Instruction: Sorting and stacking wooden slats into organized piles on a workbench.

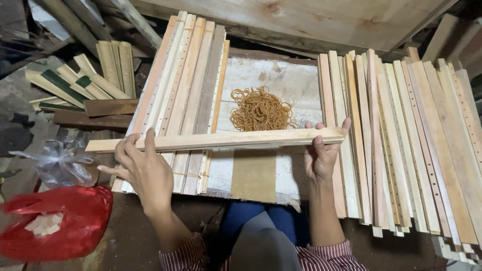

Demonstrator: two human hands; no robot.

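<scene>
A small woodworking workshop, seen from above. Stacks of pale wooden slats (pixel 401 145), many drilled with rows of small holes, cover a rough, stained work surface (pixel 281 80). A heap of rubber bands (pixel 260 109) lies between them. Offcut planks (pixel 95 113) and a red bag of small wood blocks (pixel 55 226) sit on the dirty floor.

floor (pixel 135 241): dark, dirty | worktop (pixel 281 80): pale, stained board | light: dim, warm
</scene>
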